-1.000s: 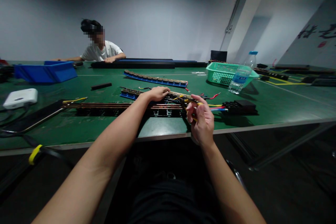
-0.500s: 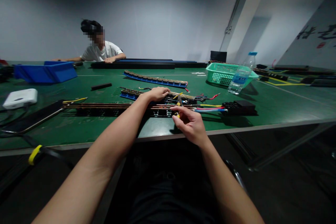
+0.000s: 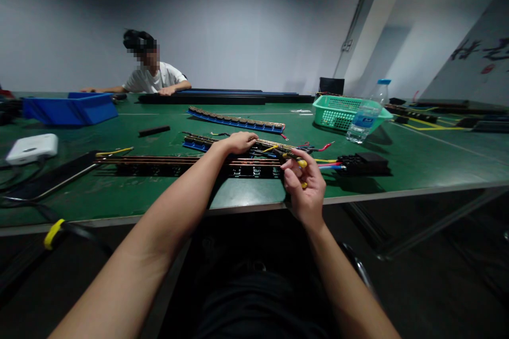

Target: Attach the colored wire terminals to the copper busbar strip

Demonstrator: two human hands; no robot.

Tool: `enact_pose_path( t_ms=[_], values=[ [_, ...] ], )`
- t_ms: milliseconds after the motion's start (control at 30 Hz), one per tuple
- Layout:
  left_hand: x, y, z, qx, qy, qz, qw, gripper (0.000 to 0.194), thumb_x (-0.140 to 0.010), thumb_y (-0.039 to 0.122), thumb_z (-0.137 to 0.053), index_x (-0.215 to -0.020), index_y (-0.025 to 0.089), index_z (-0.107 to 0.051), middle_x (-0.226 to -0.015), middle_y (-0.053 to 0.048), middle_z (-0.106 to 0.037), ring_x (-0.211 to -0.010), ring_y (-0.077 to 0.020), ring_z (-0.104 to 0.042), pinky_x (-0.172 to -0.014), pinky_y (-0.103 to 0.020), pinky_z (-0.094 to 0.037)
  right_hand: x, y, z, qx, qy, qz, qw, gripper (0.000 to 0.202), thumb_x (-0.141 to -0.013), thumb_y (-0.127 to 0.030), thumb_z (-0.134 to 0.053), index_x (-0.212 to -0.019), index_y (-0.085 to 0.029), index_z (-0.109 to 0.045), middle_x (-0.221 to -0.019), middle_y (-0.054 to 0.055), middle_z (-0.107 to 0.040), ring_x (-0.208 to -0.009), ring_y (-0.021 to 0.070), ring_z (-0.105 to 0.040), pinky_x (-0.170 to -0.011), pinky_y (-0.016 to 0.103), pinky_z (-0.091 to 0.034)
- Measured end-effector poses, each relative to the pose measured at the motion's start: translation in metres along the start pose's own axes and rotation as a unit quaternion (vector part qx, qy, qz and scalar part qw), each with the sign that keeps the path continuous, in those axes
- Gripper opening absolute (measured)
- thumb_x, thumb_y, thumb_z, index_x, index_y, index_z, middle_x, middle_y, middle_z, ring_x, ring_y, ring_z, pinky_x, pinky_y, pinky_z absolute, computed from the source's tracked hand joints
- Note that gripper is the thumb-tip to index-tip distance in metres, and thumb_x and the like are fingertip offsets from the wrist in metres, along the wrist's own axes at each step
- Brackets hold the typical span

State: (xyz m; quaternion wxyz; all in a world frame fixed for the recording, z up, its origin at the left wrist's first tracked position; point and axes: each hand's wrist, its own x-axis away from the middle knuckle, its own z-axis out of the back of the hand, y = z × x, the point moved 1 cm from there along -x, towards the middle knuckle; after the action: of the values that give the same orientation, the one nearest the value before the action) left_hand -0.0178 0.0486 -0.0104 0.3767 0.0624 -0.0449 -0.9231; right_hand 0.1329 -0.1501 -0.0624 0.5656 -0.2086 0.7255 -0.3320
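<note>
My left hand point(image 3: 241, 142) rests with its fingers curled on a blue-based strip point(image 3: 198, 141) with copper bars; whether it grips the strip is hidden. In my right hand point(image 3: 305, 186) is a pair of yellow-and-black handled pliers point(image 3: 299, 161), held above the right part of a long black rail point(image 3: 167, 165) with copper bars. The rail lies along the table's near side. Red, blue and yellow wires run from its right end to a black connector block point(image 3: 363, 163).
Behind lies another blue strip point(image 3: 238, 119). A green basket point(image 3: 338, 112) and a bottle point(image 3: 362, 123) stand right; a blue bin point(image 3: 71, 109) and white box point(image 3: 32, 148) are left. Across the green table point(image 3: 429, 161) sits a person point(image 3: 153, 77) near long dark rails point(image 3: 226, 97).
My right hand has moved right and slightly up, with the pliers now turned so that their handles show at the right. My left hand has stayed in place.
</note>
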Motion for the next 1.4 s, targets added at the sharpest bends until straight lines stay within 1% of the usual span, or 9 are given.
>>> enact_pose_path(
  t_ms=[100, 167, 367, 533, 733, 967, 1100, 1300, 1400],
  values=[
    [0.001, 0.002, 0.001, -0.004, -0.003, 0.003, 1.000, 0.039, -0.100, 0.032, -0.036, -0.128, 0.020, -0.061, -0.132, -0.008, -0.065, -0.116, -0.0246, -0.061, -0.097, -0.032, -0.046, 0.005, -0.005, 0.001, 0.094, -0.043, 0.075, 0.992, 0.056, -0.089, -0.022, -0.064, -0.140, -0.029, -0.044, -0.105, 0.004, -0.066, -0.069, 0.0107, -0.058, -0.063, 0.025, -0.050],
    [0.001, 0.003, 0.002, -0.007, -0.007, 0.006, 1.000, 0.040, -0.100, 0.032, -0.035, -0.129, 0.020, -0.060, -0.132, -0.008, -0.065, -0.116, -0.0250, -0.061, -0.097, -0.033, -0.046, 0.003, -0.007, 0.006, 0.144, -0.038, 0.126, 0.981, 0.059, -0.089, -0.020, -0.064, -0.142, -0.030, -0.042, -0.108, 0.005, -0.068, -0.075, 0.0135, -0.063, -0.065, 0.028, -0.052],
    [0.002, 0.006, 0.003, -0.032, -0.011, 0.016, 0.999, 0.042, -0.101, 0.031, -0.034, -0.133, 0.020, -0.057, -0.138, -0.009, -0.061, -0.121, -0.0250, -0.059, -0.099, -0.033, -0.045, -0.028, -0.006, 0.043, 0.144, 0.109, 0.197, 0.964, 0.048, -0.094, -0.031, -0.057, -0.139, -0.028, -0.044, -0.097, 0.005, -0.066, -0.087, 0.0185, -0.066, -0.071, 0.032, -0.054],
    [0.004, 0.008, 0.005, -0.032, -0.017, 0.023, 0.999, 0.043, -0.100, 0.029, -0.034, -0.135, 0.017, -0.056, -0.139, -0.011, -0.060, -0.123, -0.0257, -0.058, -0.101, -0.034, -0.044, -0.043, 0.005, 0.069, 0.170, 0.149, 0.143, 0.964, 0.049, -0.095, -0.039, -0.056, -0.139, -0.022, -0.043, -0.095, 0.006, -0.064, -0.079, 0.0167, -0.062, -0.080, 0.037, -0.054],
    [0.004, 0.008, 0.005, -0.030, -0.016, 0.020, 0.999, 0.043, -0.101, 0.030, -0.034, -0.137, 0.019, -0.055, -0.140, -0.010, -0.059, -0.124, -0.0249, -0.057, -0.102, -0.033, -0.044, -0.041, 0.007, 0.073, 0.161, 0.123, 0.116, 0.972, 0.052, -0.094, -0.040, -0.059, -0.140, -0.021, -0.043, -0.101, 0.006, -0.065, -0.089, 0.0169, -0.064, -0.088, 0.037, -0.052],
    [0.002, 0.005, 0.004, -0.026, -0.013, 0.009, 1.000, 0.042, -0.100, 0.030, -0.034, -0.134, 0.021, -0.058, -0.138, -0.008, -0.061, -0.122, -0.0248, -0.058, -0.101, -0.032, -0.045, -0.040, 0.009, 0.076, 0.130, 0.146, 0.118, 0.974, 0.055, -0.094, -0.042, -0.058, -0.142, -0.025, -0.039, -0.103, 0.006, -0.064, -0.089, 0.0179, -0.064, -0.068, 0.030, -0.053],
    [0.003, 0.005, 0.004, -0.019, -0.014, 0.012, 1.000, 0.043, -0.100, 0.029, -0.034, -0.134, 0.019, -0.058, -0.138, -0.010, -0.061, -0.122, -0.0272, -0.058, -0.100, -0.035, -0.045, -0.042, 0.007, 0.073, 0.171, 0.100, 0.099, 0.975, 0.050, -0.092, -0.037, -0.061, -0.138, -0.024, -0.045, -0.100, 0.005, -0.066, -0.089, 0.0172, -0.065, -0.076, 0.031, -0.053],
    [0.003, 0.006, 0.005, -0.022, -0.016, 0.012, 1.000, 0.043, -0.100, 0.030, -0.034, -0.134, 0.020, -0.058, -0.139, -0.010, -0.061, -0.123, -0.0271, -0.057, -0.100, -0.035, -0.045, -0.037, 0.004, 0.069, 0.241, -0.036, 0.053, 0.968, 0.034, -0.087, -0.029, -0.066, -0.120, -0.022, -0.062, -0.072, -0.004, -0.059, -0.058, 0.0102, -0.054, -0.055, 0.023, -0.043],
    [0.003, 0.007, 0.005, -0.022, -0.017, 0.015, 0.999, 0.043, -0.100, 0.030, -0.033, -0.134, 0.019, -0.058, -0.138, -0.010, -0.061, -0.123, -0.0260, -0.057, -0.100, -0.033, -0.044, -0.036, 0.002, 0.069, 0.305, -0.086, 0.088, 0.944, 0.026, -0.090, -0.026, -0.061, -0.115, -0.022, -0.068, -0.062, -0.005, -0.056, -0.051, 0.0094, -0.046, -0.054, 0.024, -0.039]
  ],
)
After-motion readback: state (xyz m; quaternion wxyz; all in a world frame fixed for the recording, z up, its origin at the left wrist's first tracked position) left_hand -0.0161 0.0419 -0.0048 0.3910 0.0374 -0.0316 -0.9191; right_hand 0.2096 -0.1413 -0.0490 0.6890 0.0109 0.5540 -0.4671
